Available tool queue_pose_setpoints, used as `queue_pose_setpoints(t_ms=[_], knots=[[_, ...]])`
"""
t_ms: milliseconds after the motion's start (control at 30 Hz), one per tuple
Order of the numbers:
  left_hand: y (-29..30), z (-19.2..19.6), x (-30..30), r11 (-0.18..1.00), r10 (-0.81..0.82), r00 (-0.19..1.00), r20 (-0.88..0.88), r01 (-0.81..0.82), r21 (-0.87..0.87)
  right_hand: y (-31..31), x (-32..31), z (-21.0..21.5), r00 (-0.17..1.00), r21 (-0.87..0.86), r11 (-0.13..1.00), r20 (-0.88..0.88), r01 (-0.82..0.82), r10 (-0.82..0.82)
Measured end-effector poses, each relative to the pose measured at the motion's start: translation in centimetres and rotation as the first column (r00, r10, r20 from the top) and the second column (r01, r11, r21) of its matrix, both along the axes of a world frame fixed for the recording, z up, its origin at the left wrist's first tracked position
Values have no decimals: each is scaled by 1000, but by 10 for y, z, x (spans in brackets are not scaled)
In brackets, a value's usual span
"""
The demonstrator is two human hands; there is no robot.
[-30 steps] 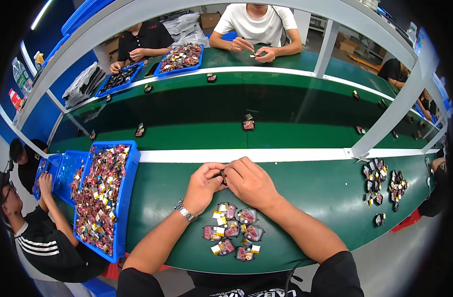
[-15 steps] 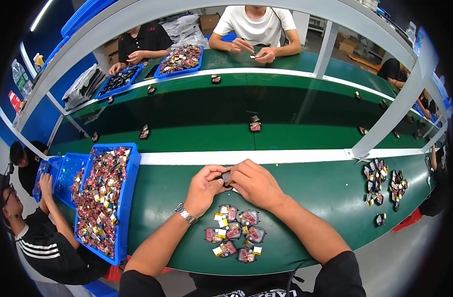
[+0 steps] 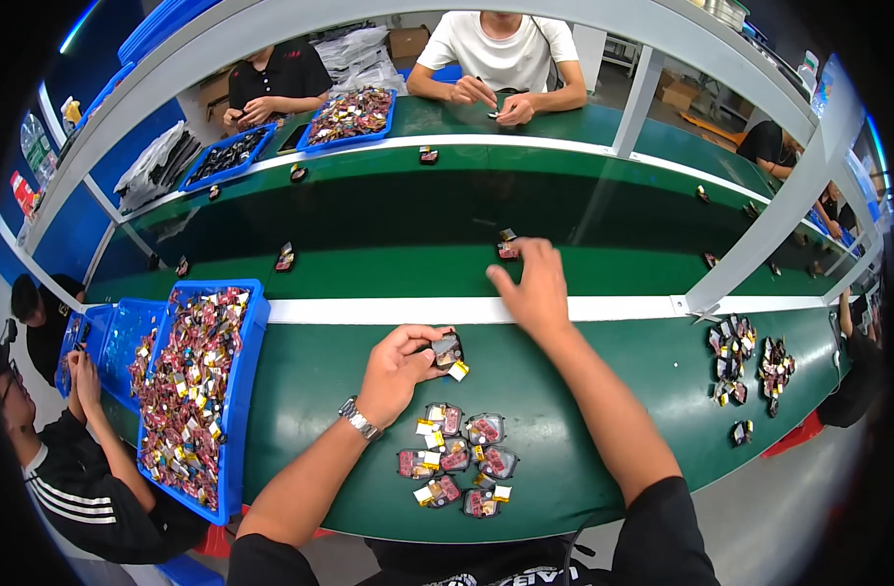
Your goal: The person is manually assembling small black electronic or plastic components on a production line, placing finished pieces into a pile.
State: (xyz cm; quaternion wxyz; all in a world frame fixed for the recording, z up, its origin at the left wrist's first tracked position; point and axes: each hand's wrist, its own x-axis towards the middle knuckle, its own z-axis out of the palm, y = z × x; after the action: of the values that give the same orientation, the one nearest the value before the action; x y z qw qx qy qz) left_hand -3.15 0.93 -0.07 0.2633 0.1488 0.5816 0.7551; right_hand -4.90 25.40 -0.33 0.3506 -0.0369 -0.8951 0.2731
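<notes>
In my left hand (image 3: 400, 369), pinched between thumb and fingers, is a small electronic unit (image 3: 448, 350) with a dark casing and a white-and-yellow piece sticking out. My right hand (image 3: 533, 283) reaches over the white rail, fingers apart. Beside its fingertips on the green belt lies another electronic unit (image 3: 507, 250); whether they touch it I cannot tell. In front of me several electronic units (image 3: 455, 455) with red circuit boards and dark rims lie in a cluster on the green table (image 3: 583, 430).
A blue bin (image 3: 234, 479) heaped with small red and white parts stands at left. More units (image 3: 730, 347) lie in groups at right. Several units are spaced along the belt (image 3: 388, 278) beyond the white rail (image 3: 369, 311). Grey posts (image 3: 759, 234) frame the bench; co-workers sit around.
My right hand has left the unit in my left hand and moved forward over the rail to the belt. My left hand keeps hold of its unit.
</notes>
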Motion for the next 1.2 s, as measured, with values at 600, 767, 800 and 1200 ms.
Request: queue_pose_setpoints(t_ms=[600, 767, 800, 1200], knots=[[-6, -4, -2, 996, -66, 997, -40, 68, 59, -51, 65, 23, 801, -97, 805, 84, -585, 593], [-8, 0, -3, 991, -131, 991, -3, 131, 1, -46, 66, 19, 777, -219, 773, 84, -596, 623], [-9, 0, -3, 991, -134, 991, -12, 133, -10, -47, 66, 19, 769, -241, 765, 95, -598, 632], [-14, -6, -7, 985, -169, 984, 49, 167, 38, -44, 66, 15, 704, -361, 673, 62, -646, 708]])
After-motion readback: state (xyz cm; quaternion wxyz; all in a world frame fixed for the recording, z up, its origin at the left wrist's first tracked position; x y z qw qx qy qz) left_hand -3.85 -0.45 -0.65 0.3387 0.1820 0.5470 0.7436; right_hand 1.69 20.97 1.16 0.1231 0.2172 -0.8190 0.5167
